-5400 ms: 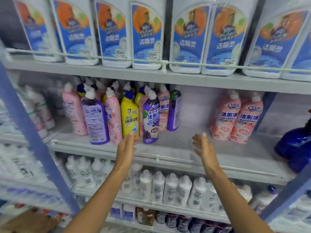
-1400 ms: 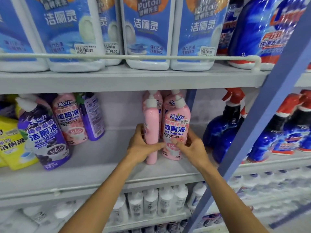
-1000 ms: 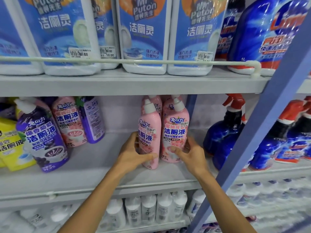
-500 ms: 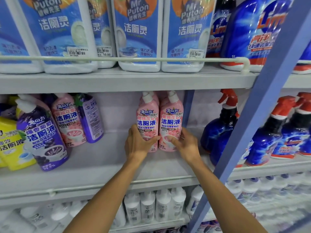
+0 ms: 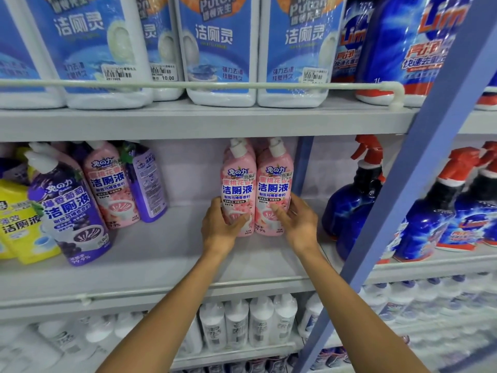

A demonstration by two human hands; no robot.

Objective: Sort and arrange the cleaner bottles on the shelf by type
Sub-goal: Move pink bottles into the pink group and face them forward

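Observation:
Two pink cleaner bottles stand upright side by side at the right end of the middle shelf (image 5: 161,246), labels facing me. My left hand (image 5: 219,230) grips the lower part of the left pink bottle (image 5: 238,184). My right hand (image 5: 297,224) holds the lower right side of the right pink bottle (image 5: 274,187), fingers curled on its label. More pink bottles stand behind these two, mostly hidden. Further left on the same shelf is a mixed group: a purple bottle (image 5: 67,208), another pink bottle (image 5: 110,184), a second purple bottle (image 5: 146,181) and a yellow bottle (image 5: 18,222).
White bottles with blue labels (image 5: 220,49) line the upper shelf behind a rail. Blue spray bottles with red triggers (image 5: 355,195) stand to the right of a blue slanted post (image 5: 419,168). Small white bottles (image 5: 250,321) fill the shelf below.
The two pink bottles were turned label-forward and pushed back on the shelf, side by side. Both hands stayed on them throughout.

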